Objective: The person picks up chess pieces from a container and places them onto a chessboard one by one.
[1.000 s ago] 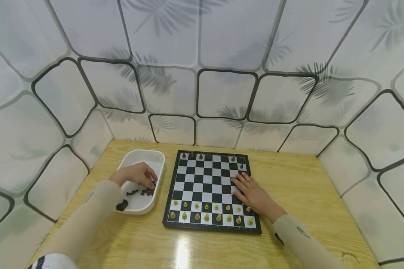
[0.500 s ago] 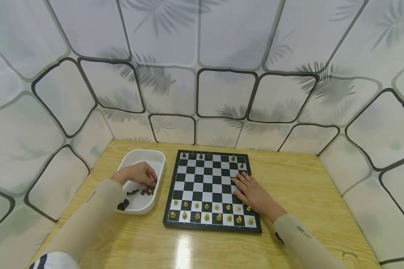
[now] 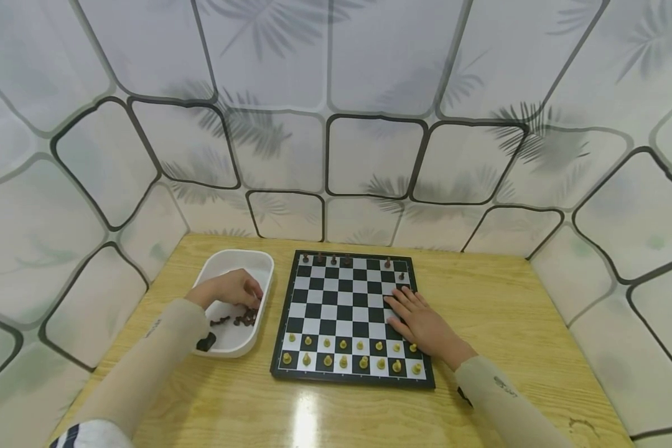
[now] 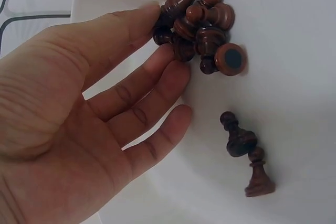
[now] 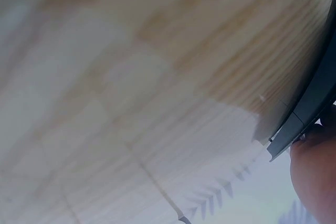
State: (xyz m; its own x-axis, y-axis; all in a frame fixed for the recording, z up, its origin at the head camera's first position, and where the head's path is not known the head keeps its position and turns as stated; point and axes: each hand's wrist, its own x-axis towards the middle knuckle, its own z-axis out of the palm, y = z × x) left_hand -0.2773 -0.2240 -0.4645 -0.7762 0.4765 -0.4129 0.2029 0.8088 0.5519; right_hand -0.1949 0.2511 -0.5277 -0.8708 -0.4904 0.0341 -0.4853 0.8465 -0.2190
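My left hand (image 3: 235,289) reaches into the white tray (image 3: 265,261). Its thumb and fingertips meet a heap of dark brown chess pieces (image 4: 210,38). In the left wrist view, the thumb tip pinches the base end of a tall brown chess piece (image 4: 181,4); the index finger is hidden behind the thumb. Two brown pawns (image 4: 259,177) lie apart from the heap. My right hand (image 3: 422,322) rests flat, fingers spread, on the right side of the chessboard (image 3: 347,378). Yellow chess pieces (image 3: 364,363) fill the two near rows; several brown ones (image 3: 333,259) stand along the far edge.
The tray stands left of the board on a wooden table (image 3: 481,292). A small black object (image 3: 206,341) lies by the tray's near left corner. Patterned fabric walls (image 3: 369,155) rise behind the table and on both sides.
My left hand stays among the pieces in the tray, with only slight shifts of its fingers and wrist. The right hand and the pieces on the board have not moved.
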